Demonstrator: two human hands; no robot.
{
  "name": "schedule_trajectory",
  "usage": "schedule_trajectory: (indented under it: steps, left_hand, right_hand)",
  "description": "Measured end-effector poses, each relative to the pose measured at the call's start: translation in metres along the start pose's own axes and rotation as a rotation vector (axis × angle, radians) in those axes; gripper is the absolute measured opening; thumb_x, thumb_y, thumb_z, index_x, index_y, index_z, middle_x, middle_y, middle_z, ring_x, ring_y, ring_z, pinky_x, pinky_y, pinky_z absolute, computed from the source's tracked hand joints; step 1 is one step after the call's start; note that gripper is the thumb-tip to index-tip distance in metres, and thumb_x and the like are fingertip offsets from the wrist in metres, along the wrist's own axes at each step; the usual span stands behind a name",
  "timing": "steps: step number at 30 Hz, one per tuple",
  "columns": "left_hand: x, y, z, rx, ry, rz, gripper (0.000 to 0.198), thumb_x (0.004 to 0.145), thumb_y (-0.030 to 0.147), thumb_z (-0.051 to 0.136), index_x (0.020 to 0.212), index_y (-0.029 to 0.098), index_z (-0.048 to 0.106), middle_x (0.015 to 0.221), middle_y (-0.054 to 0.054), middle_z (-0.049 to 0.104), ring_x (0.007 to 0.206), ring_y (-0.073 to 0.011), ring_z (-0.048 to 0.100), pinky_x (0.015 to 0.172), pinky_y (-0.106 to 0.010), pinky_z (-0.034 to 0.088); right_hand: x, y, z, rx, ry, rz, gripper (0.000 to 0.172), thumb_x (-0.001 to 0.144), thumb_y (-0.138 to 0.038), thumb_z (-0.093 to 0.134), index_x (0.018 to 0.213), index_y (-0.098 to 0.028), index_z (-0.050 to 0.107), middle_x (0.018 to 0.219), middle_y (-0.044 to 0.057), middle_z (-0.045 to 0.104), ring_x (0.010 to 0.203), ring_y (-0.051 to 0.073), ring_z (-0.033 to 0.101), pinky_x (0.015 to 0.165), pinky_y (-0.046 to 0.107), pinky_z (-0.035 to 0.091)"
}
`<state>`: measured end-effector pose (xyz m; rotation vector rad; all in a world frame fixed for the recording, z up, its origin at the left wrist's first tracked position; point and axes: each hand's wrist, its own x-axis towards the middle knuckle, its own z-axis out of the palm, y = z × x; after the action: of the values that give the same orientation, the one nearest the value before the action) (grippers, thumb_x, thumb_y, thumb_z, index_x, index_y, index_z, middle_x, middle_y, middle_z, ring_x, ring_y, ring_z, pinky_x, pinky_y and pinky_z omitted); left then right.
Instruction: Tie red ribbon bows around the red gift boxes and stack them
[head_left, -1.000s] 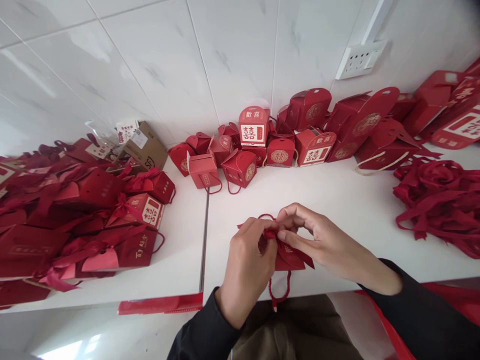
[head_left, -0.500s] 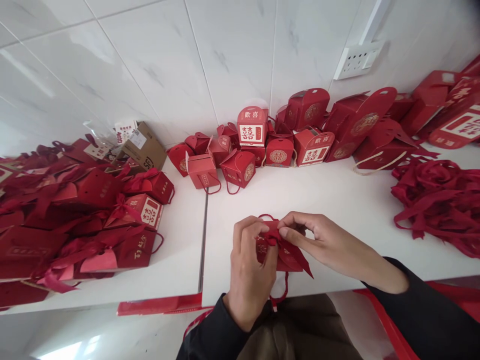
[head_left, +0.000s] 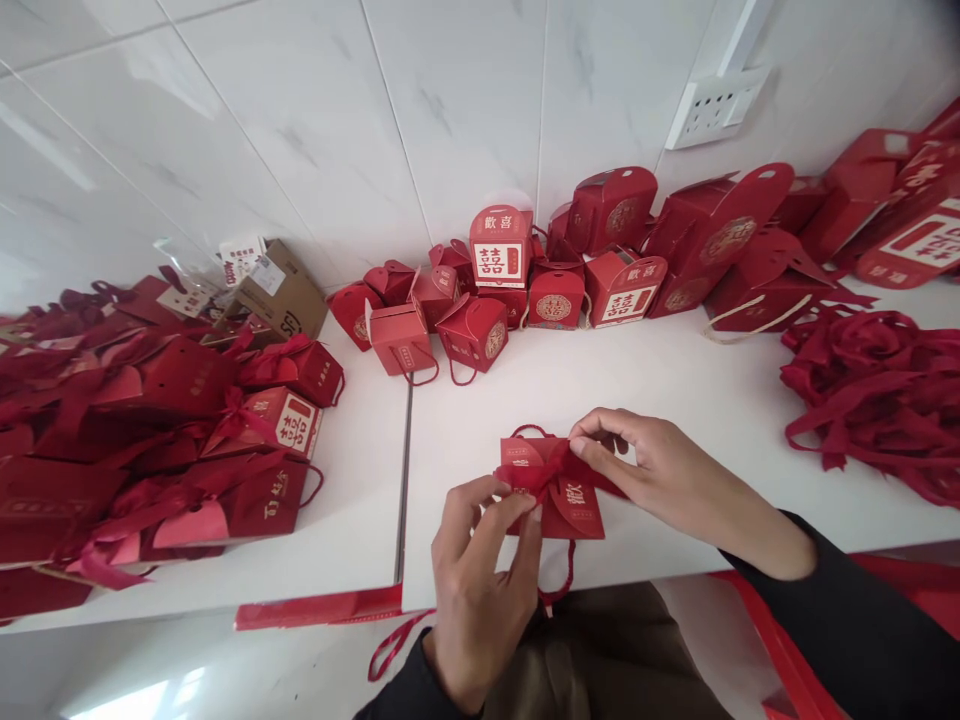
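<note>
A red gift box (head_left: pixel 583 520) with gold lettering sits on the white table near its front edge, its cord handles sticking out at the back and front. Across its top runs a dark red ribbon (head_left: pixel 551 470), gathered in the middle. My left hand (head_left: pixel 487 570) pinches the ribbon on the left side of the box, thumb and forefinger together. On the other side, my right hand (head_left: pixel 637 460) pinches the ribbon between thumb and fingertips, just above the box's right back corner. Part of the ribbon's right end is behind my right fingers.
Several red boxes tied with ribbons (head_left: pixel 262 490) are piled at the left, by a brown carton (head_left: pixel 281 295). More red boxes (head_left: pixel 472 335) stand along the tiled wall. A heap of red ribbon (head_left: pixel 877 400) lies at the right. A seam (head_left: pixel 406 480) crosses the white table (head_left: pixel 457 430).
My left hand has moved left and down, drawing ribbon out across the box. My right hand has shifted slightly right, so more of the box's top shows between the hands.
</note>
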<state>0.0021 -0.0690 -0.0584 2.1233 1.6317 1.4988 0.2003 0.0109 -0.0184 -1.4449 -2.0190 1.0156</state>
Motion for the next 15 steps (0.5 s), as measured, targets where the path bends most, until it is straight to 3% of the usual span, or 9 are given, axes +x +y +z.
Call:
schedule_trajectory:
  steps: [6,15]
  left_hand:
    - [-0.007,0.006,-0.005,-0.012,-0.062,-0.043,0.021,0.092,0.003,0.061,0.101,0.022,0.064,0.096,-0.001,0.064,0.090,-0.0122,0.065,0.082,-0.021,0.054]
    - [-0.016,0.006,-0.012,-0.026,-0.198,-0.078,0.017,0.096,0.007,0.052,0.100,0.022,0.059,0.096,-0.002,0.062,0.088,-0.0129,0.064,0.078,-0.022,0.053]
  right_hand:
    - [0.007,0.001,0.003,-0.125,0.107,-0.100,0.025,0.100,-0.041,0.047,0.091,-0.026,0.065,0.092,0.003,0.073,0.075,0.021,0.065,0.059,0.033,0.046]
    - [0.013,0.005,0.001,-0.175,0.103,-0.130,0.024,0.100,-0.037,0.045,0.089,-0.026,0.063,0.090,0.003,0.073,0.077,0.023,0.066,0.062,0.034,0.045]
